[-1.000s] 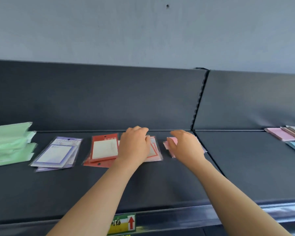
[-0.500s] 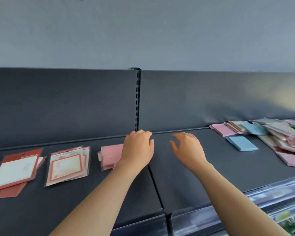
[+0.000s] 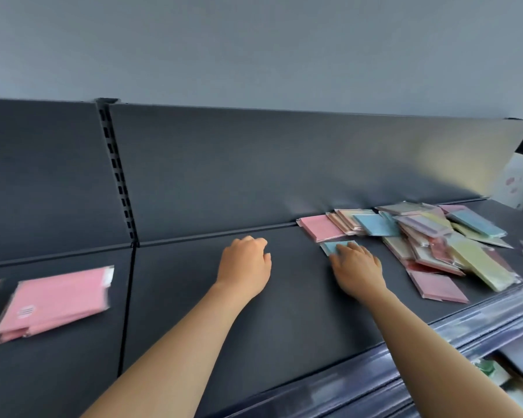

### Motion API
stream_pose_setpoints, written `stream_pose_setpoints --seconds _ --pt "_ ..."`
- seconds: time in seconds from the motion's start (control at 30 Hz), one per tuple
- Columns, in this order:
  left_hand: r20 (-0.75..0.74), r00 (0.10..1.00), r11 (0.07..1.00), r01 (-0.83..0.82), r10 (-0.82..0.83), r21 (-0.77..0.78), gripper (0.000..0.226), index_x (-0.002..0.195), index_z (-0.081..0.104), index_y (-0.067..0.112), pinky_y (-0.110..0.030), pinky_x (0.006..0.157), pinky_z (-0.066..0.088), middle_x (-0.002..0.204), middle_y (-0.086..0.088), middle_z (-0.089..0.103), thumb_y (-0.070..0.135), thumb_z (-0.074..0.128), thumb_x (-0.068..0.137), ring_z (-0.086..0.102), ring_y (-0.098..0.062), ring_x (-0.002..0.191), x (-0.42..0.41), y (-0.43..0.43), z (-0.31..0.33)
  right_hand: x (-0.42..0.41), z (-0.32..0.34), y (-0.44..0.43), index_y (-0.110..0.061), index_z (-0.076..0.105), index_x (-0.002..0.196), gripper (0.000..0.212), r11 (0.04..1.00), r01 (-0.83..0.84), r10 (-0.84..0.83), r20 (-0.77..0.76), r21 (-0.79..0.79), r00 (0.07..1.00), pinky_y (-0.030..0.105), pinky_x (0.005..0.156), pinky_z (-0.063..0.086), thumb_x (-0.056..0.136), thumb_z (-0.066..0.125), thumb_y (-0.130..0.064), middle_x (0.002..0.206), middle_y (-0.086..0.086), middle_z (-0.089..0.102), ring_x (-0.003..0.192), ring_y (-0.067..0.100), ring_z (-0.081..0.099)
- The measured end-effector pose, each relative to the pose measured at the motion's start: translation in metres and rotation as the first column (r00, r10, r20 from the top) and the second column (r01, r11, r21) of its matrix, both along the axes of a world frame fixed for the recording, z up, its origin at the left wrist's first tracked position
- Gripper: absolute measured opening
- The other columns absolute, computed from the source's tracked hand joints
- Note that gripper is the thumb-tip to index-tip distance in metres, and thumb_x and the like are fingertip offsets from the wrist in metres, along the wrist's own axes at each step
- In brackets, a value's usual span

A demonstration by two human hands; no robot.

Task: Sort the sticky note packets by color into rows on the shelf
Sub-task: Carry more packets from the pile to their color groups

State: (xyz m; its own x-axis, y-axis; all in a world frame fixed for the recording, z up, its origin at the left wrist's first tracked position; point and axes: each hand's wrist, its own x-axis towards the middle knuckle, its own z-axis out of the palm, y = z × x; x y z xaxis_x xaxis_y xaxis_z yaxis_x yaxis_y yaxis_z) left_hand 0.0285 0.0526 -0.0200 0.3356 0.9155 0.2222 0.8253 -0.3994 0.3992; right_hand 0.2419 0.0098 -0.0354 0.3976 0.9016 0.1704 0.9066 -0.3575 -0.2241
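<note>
Head cam, center-right: right hand (image 3: pixel 357 268) lies spread flat on a blue packet (image 3: pixel 332 246); left hand (image 3: pixel 244 267) loosely curled, empty. Looks light, slick; I'd pinch an edge.

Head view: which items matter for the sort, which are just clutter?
Job:
- right hand on blue packet
- left hand, empty
- sorted pink packets
- mixed pile
- shelf

Lying about:
- white patterned box
- items on lower shelf
</note>
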Motion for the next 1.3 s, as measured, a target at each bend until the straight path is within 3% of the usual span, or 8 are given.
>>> stream_pose_setpoints --seconds 0.07,0.27,0.37,0.53,0.73,0.97,1.1,1.3 --pt "-0.011 1.0 1.0 0.008 -0.008 -0.016 0.03 0.117 0.06 0.01 -0.037 0.09 0.045 0.116 -0.005 0.061 0.027 0.045 0.099 0.054 -0.026 0.108 0.015 0.005 -0.004 0.012 -0.004 0.0 -0.015 0.056 0.095 0.025 0.999 -0.031 0.032 -0.046 0.027 0.998 0.038 0.087 0.038 0.099 0.034 -0.026 0.109 0.002 0.055 0.115 0.028 0.049" --pt "-0.074 0.997 0.999 0.025 -0.027 -0.02 0.032 0.119 0.059 0.01 -0.037 0.09 0.045 0.122 -0.006 0.058 0.031 0.045 0.099 0.051 -0.027 0.111 0.046 0.02 -0.01 0.021 -0.003 0.011 -0.01 0.063 0.122 0.032 0.969 -0.229 0.242 -0.157 0.095 0.957 0.036 0.104 0.037 0.098 0.044 -0.016 0.139 0.006 0.054 0.128 0.028 0.046" --pt "-0.038 0.999 0.999 0.026 -0.027 -0.032 0.034 0.121 0.057 0.009 -0.037 0.093 0.043 0.126 -0.006 0.055 0.032 0.044 0.1 0.05 -0.027 0.114 0.06 0.031 -0.01 0.035 0.003 0.021 -0.012 0.06 0.128 0.035 0.966 -0.179 0.22 -0.231 0.185 0.948 0.031 0.103 0.036 0.096 0.045 -0.013 0.14 0.004 0.053 0.131 0.026 0.046" --pt "0.064 0.996 0.996 0.067 -0.063 -0.062 0.041 0.133 0.05 0.009 -0.035 0.101 0.038 0.139 -0.006 0.046 0.033 0.044 0.101 0.042 -0.024 0.128 0.083 0.049 -0.014 0.07 0.009 0.048 -0.015 0.051 0.138 0.049 0.978 -0.106 0.118 -0.059 0.179 0.991 0.037 0.107 0.035 0.09 0.056 -0.014 0.141 0.014 0.049 0.133 0.032 0.04" --pt "0.145 0.983 0.99 0.121 -0.11 -0.07 0.045 0.14 0.045 0.01 -0.031 0.108 0.031 0.143 -0.006 0.044 0.03 0.045 0.101 0.039 -0.023 0.132 0.099 0.069 -0.025 0.092 0.003 0.072 -0.003 0.062 0.113 0.03 0.989 -0.118 0.121 -0.031 0.088 0.992 0.038 0.096 0.039 0.088 0.059 -0.018 0.122 0.018 0.057 0.115 0.037 0.05" --pt "0.105 0.986 0.99 0.137 -0.133 -0.034 0.048 0.145 0.042 0.015 -0.032 0.112 0.028 0.146 -0.002 0.043 0.036 0.04 0.102 0.036 -0.021 0.135 0.106 0.077 -0.03 0.097 -0.009 0.077 -0.007 0.054 0.131 0.035 0.984 -0.167 0.156 0.159 0.059 0.975 0.039 0.113 0.024 0.097 0.047 -0.015 0.148 0.014 0.04 0.137 0.035 0.032" --pt "0.235 0.965 0.99 0.132 -0.118 -0.047 0.043 0.14 0.048 0.015 -0.031 0.107 0.034 0.14 -0.002 0.049 0.033 0.041 0.102 0.042 -0.02 0.13 0.103 0.077 -0.03 0.097 -0.009 0.078 -0.005 0.071 0.093 0.017 0.942 -0.308 0.254 0.316 0.134 0.914 0.04 0.107 0.031 0.079 0.064 0.001 0.105 0.012 0.068 0.116 0.039 0.055" --pt "0.466 0.882 0.995 0.093 -0.065 -0.037 0.032 0.124 0.062 0.012 -0.019 0.08 0.035 0.116 -0.004 0.064 0.026 0.045 0.102 0.058 -0.02 0.108 0.095 0.067 -0.023 0.065 0.009 0.049 -0.02 0.071 0.112 0.032 0.799 -0.496 0.439 0.233 0.34 0.867 0.049 0.096 0.043 0.083 0.07 -0.007 0.094 -0.001 0.074 0.101 0.03 0.066"
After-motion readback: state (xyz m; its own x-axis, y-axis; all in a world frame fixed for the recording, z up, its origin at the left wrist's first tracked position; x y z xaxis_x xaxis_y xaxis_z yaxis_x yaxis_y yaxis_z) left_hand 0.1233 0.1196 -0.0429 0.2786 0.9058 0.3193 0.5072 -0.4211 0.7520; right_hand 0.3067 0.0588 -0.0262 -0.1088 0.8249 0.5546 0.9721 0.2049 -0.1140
